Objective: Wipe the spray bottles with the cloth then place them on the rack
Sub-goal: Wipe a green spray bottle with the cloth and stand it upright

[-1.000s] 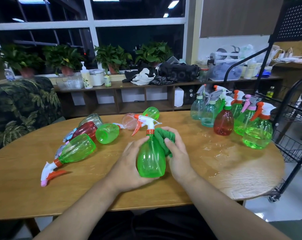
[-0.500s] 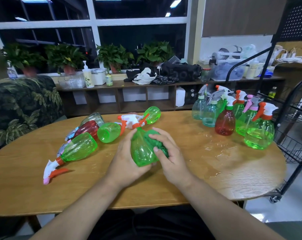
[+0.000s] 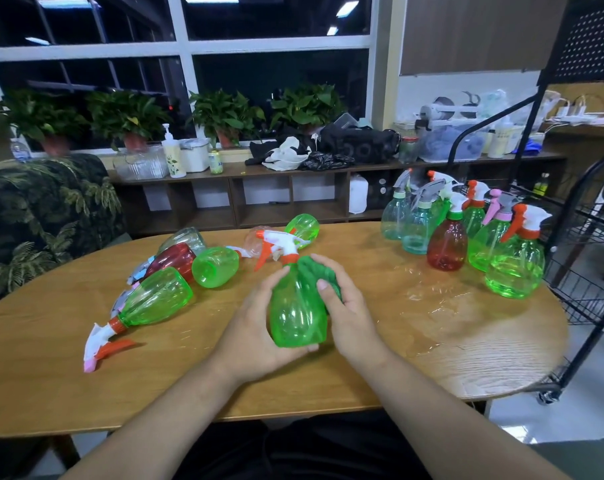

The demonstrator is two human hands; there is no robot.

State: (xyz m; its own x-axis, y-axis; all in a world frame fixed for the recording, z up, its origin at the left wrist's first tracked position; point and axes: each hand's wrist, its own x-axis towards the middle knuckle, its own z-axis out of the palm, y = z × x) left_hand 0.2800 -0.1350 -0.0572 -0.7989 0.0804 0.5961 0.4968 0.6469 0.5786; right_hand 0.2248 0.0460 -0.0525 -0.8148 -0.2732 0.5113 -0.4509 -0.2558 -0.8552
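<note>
Wooden table, bottle between hands

- Cloth: mostly hidden, bunched between your right grip and the green bottle; only the upper fold shows.
- Left grip: it holds that bottle with its fingers tucked beneath, and you see one tip only.
- Pale pink bottle: half covered by the held bottle's trigger head.
- Clear bottle: head hidden behind the red bottle.
- Rack: cut off by the right edge.
- Worktop: left end runs out of frame.
- Pump bottle on the shelf: label too small to read.
</note>
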